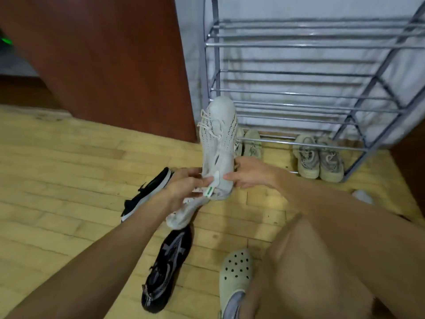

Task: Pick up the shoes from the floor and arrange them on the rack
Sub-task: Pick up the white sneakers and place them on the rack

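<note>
I hold a white knitted sneaker with thin dark stripes and white laces [218, 143] at its heel end, my right hand [249, 172] and my left hand [184, 185] both closed on it, toe pointing up toward the grey metal tube rack [299, 93]. Under my left hand hangs a second white knitted sneaker [181, 215]; it seems my left fingers pinch it too, but I cannot see the grip clearly.

The danger, I think, is this lower shoe: the soft knit gives little to pinch, so it may slip and fall on the black mesh sneaker with grey pattern [165, 270] lying below. Also the shelves are only thin round bars with gaps, so a shoe set down crooked can tip between them. The loose laces may catch on a bar.

A beige suede-like pair [318, 157] stands on the lowest level, another pale pair [249, 143] beside it. A black sneaker with white sole [149, 192] waits on the yellow wooden plank floor [69, 169].
</note>
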Demonstrator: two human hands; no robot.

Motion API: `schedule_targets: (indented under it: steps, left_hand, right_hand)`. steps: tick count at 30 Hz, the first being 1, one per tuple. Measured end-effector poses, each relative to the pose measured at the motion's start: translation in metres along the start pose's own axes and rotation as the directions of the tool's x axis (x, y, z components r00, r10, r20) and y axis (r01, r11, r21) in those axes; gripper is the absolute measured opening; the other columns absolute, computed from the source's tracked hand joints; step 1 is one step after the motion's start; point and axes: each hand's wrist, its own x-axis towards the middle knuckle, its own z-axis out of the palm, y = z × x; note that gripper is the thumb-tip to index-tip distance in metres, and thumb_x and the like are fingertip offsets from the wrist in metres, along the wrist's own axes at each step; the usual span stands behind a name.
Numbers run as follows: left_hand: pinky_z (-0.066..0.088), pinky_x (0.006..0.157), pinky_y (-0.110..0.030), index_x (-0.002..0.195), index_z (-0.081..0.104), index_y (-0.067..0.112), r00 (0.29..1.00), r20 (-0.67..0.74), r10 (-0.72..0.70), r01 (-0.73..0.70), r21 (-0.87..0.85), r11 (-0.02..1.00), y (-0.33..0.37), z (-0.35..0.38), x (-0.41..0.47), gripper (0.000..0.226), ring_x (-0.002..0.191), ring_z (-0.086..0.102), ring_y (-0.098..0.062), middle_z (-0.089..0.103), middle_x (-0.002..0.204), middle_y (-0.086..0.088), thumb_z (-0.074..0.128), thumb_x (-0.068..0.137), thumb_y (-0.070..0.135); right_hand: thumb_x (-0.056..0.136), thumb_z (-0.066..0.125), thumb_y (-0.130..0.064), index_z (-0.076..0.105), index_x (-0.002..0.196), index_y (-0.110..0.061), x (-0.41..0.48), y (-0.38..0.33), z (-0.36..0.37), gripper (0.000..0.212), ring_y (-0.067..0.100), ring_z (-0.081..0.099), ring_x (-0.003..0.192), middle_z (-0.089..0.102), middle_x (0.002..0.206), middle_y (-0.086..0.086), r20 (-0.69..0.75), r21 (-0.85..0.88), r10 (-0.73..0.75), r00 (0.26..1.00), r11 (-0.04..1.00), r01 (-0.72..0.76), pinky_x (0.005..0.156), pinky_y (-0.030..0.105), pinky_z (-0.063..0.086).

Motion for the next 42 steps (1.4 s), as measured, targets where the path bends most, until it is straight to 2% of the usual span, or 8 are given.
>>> schedule_targets:
  steps: [5,11,16,26,30,34,39,42]
  left_hand:
    - [0.052,0.094,-0.042,0.114,0.067,0.010,0.981,0.010,0.192,-0.191,0.134,0.972,0.084,0.011,-0.032,0.033,0.107,0.066,-0.024,0.071,0.114,-0.011,0.071,0.083,0.019]
    - [0.052,0.061,-0.022,0.100,0.068,0.023,0.950,0.114,0.291,-0.312,0.278,0.909,0.163,0.060,-0.070,0.018,0.063,0.065,-0.002,0.071,0.075,0.011,0.065,0.083,0.021]
    - [0.056,0.056,-0.024,0.112,0.062,0.010,0.946,0.169,0.278,-0.320,0.334,0.887,0.193,0.119,-0.081,0.031,0.069,0.072,-0.014,0.075,0.094,-0.008,0.067,0.082,0.009]
    - [0.060,0.062,-0.029,0.114,0.064,0.007,0.945,0.303,0.121,-0.240,0.393,0.887,0.151,0.286,-0.032,0.041,0.065,0.066,-0.016,0.073,0.096,-0.010,0.077,0.078,0.022]
    - [0.060,0.075,-0.040,0.114,0.063,0.011,0.918,0.396,0.015,-0.181,0.386,0.905,0.128,0.341,-0.014,0.044,0.077,0.069,-0.020,0.074,0.095,-0.006,0.079,0.075,0.024]
    - [0.061,0.067,-0.034,0.123,0.059,0.009,0.844,0.514,-0.156,-0.050,0.364,0.930,0.103,0.377,-0.002,0.046,0.084,0.073,-0.021,0.074,0.102,-0.007,0.074,0.080,0.016]
    - [0.060,0.067,-0.040,0.133,0.047,0.004,0.842,0.436,-0.317,0.129,0.408,0.904,0.058,0.397,0.030,0.059,0.105,0.063,-0.035,0.059,0.128,-0.019,0.071,0.079,-0.002]
    - [0.057,0.072,-0.039,0.114,0.056,0.001,0.832,0.386,-0.397,0.186,0.480,0.857,0.026,0.405,0.052,0.034,0.093,0.062,-0.027,0.062,0.116,-0.015,0.067,0.082,0.000]
  right_hand:
    - [0.089,0.066,-0.010,0.052,0.130,-0.004,-0.050,-0.038,-0.045,0.044,0.016,0.063,0.069,0.060,0.081,0.002,-0.228,0.218,-0.124,0.966,0.960,0.175,0.067,0.031,0.060]
    - [0.090,0.061,-0.001,0.061,0.121,-0.002,-0.114,-0.048,-0.096,0.031,0.019,0.068,0.080,0.068,0.088,0.005,-0.392,0.330,-0.171,0.904,0.891,0.311,0.067,0.027,0.062]
    - [0.090,0.062,-0.002,0.062,0.121,-0.004,-0.159,-0.018,-0.132,0.031,0.024,0.069,0.090,0.070,0.105,0.015,-0.471,0.356,-0.135,0.872,0.875,0.328,0.074,0.030,0.061]
    - [0.085,0.066,0.004,0.064,0.121,-0.004,-0.221,0.127,-0.191,0.037,0.018,0.072,0.082,0.073,0.095,0.010,-0.516,0.349,0.010,0.857,0.916,0.199,0.065,0.030,0.061]
    - [0.085,0.068,-0.003,0.061,0.125,-0.005,-0.243,0.186,-0.205,0.041,0.032,0.069,0.098,0.070,0.112,0.016,-0.468,0.367,0.112,0.877,0.927,0.078,0.084,0.045,0.059]
    - [0.087,0.068,-0.012,0.063,0.122,-0.007,-0.252,0.240,-0.206,0.035,0.031,0.069,0.102,0.069,0.116,0.017,-0.375,0.454,0.232,0.898,0.890,-0.041,0.084,0.038,0.060]
    - [0.087,0.068,-0.012,0.062,0.124,-0.009,-0.231,0.297,-0.183,0.038,0.025,0.071,0.091,0.071,0.113,0.012,-0.225,0.592,0.288,0.931,0.799,-0.104,0.082,0.034,0.060]
    - [0.091,0.062,-0.009,0.056,0.130,-0.009,-0.212,0.335,-0.164,0.040,0.023,0.069,0.090,0.069,0.111,0.009,-0.168,0.657,0.369,0.914,0.733,-0.175,0.081,0.034,0.059]
